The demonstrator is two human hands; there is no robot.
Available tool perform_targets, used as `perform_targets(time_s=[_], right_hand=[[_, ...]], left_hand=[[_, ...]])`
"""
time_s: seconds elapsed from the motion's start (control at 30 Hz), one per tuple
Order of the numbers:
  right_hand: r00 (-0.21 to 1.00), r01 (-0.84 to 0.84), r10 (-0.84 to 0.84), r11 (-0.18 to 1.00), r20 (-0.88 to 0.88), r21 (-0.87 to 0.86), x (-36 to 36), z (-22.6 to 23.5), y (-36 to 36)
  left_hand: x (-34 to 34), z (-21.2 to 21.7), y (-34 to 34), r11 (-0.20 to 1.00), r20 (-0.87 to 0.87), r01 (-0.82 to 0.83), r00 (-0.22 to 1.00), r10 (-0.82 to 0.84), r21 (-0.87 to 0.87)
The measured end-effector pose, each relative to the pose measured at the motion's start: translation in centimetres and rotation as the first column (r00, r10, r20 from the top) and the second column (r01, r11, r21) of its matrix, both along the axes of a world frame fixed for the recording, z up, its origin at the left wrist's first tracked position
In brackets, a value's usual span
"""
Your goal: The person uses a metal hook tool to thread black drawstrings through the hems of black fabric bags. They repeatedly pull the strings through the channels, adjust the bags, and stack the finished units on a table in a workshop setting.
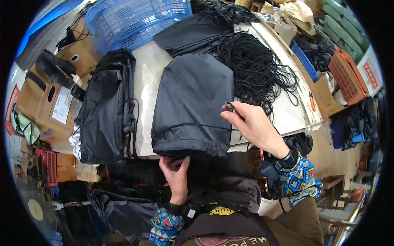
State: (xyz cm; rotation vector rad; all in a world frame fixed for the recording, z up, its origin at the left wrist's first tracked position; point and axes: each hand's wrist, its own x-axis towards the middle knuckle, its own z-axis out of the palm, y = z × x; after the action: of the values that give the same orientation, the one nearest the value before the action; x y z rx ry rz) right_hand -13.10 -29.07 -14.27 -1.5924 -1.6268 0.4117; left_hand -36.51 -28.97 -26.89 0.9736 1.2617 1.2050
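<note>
A black drawstring bag (197, 88) lies flat on the white work table in front of me, its gathered opening at the near edge. Across its lower part runs a thin black cord (193, 124), which passes under my right hand (256, 127). The right thumb and forefinger are closed on a small dark loop of cord with a shiny glint, just above the bag's right side. Below the near edge of the bag is my left hand (175, 176), its fingers curved and thumb apart, fingertips close to the bag's rim. Whether they touch the fabric I cannot tell.
A stack of black bags (104, 110) lies to the left, with more black bags (193, 33) behind. Right of the bag sits a tangled heap of black cords (254, 65). A blue plastic basket (135, 24) stands at the back, cardboard boxes (53, 106) at the left.
</note>
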Motion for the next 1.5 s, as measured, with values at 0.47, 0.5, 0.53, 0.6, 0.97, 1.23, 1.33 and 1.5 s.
perform_targets(time_s=[0.47,0.5,0.53,0.6,0.97,1.23,1.33,1.5], right_hand=[[0.963,-0.201,0.217,0.973,0.160,-0.110,-1.9,-7.3,0.4],[0.967,-0.204,0.221,0.970,0.131,-0.132,-2.2,-6.4,0.1],[0.966,-0.194,0.219,0.966,0.137,-0.172,-2.2,-4.8,-0.7],[0.976,-0.185,0.192,0.980,0.105,-0.071,-2.0,-2.0,-1.5],[0.949,-0.083,0.200,0.905,0.245,-0.418,3.8,-3.1,-13.8],[0.994,-0.021,-0.016,0.948,-0.113,-0.319,0.4,-4.3,-7.5],[0.949,-0.067,-0.031,0.952,-0.313,-0.300,0.2,-7.0,-4.7],[0.995,0.077,-0.090,0.964,-0.040,-0.254,-1.0,-6.8,-2.2]], left_hand=[[-5.3,-1.0,10.9,0.974,-0.287,0.004,0.956,0.062,0.224],[-5.1,-1.3,12.5,0.986,-0.203,-0.074,0.974,0.104,0.147],[-4.3,-0.2,13.4,0.990,-0.127,-0.135,0.982,0.139,0.043],[-3.5,1.6,15.9,0.989,0.313,-0.075,0.943,0.112,-0.127],[1.1,3.7,12.8,0.299,-0.856,0.889,0.430,-0.287,0.347],[-2.7,9.3,6.9,0.108,-0.308,0.851,-0.065,-0.949,-0.513],[-5.9,7.7,5.2,0.248,-0.124,0.799,0.215,-0.969,-0.547],[-2.6,3.9,5.1,0.707,0.395,0.621,0.776,-0.492,-0.338]])
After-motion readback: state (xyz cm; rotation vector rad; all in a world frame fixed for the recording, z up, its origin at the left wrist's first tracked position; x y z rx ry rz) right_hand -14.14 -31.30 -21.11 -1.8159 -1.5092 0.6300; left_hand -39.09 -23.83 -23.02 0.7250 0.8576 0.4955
